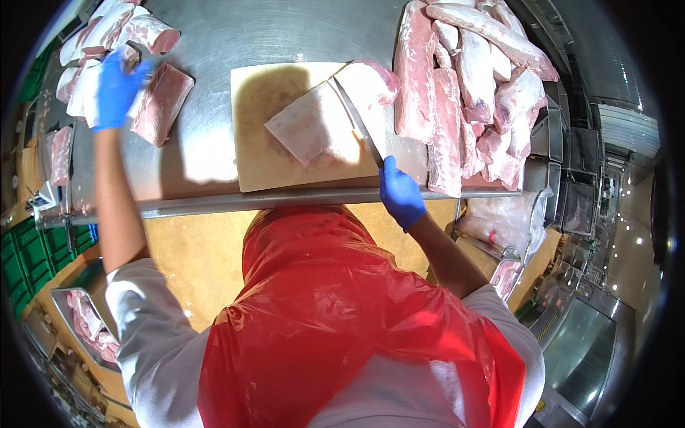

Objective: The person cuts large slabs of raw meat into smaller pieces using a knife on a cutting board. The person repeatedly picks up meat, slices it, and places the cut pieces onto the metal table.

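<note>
My left hand (118, 91), in a blue glove, reaches over the cut meat pieces at the far left of the steel table. Its fingers are spread, with the thumb apart, next to a pale meat chunk (128, 57) and a pink meat block (163, 105); I see nothing gripped in it. My right hand (402, 191), also blue-gloved, is closed round the handle of a long knife (359, 121). The blade points up and left across a pale slab of meat (303, 127) on a cream cutting board (260, 175). A rounder, pinker meat end (374, 78) lies right of the blade.
Long loins of meat (414, 78) are heaped on the table's right side. A lone meat piece (61, 155) lies at the left edge. Below the table stand a tray of meat (89, 324), green crates (32, 257) and a clear plastic bag (503, 217).
</note>
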`<action>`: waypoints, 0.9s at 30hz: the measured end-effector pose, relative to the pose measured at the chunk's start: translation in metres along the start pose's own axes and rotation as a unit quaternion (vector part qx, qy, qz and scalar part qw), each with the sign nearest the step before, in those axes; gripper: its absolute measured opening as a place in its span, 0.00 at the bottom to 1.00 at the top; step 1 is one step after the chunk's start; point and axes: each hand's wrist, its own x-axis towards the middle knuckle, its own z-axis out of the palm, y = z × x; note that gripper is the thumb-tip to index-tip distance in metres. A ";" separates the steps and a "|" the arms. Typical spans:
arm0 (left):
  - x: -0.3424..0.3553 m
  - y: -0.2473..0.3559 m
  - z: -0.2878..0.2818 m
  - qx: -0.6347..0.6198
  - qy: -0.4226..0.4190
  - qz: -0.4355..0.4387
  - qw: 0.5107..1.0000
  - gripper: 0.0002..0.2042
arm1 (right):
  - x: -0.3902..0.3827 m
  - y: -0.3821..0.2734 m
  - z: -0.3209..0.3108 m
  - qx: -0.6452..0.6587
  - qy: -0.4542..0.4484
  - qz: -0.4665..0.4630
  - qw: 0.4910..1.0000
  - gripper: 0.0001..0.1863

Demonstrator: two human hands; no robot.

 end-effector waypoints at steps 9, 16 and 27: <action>-0.100 0.344 0.130 0.031 -0.282 0.000 0.959 0.59 | 0.027 0.052 0.006 -0.104 -0.011 -0.118 0.987 0.09; -0.085 0.358 0.122 0.059 -0.346 -0.046 0.935 0.53 | 0.109 0.039 0.034 0.069 0.006 -0.111 0.991 0.11; -0.078 0.306 0.133 -0.063 -0.314 -0.068 0.945 0.51 | 0.011 0.075 0.050 0.102 -0.139 -0.008 0.985 0.13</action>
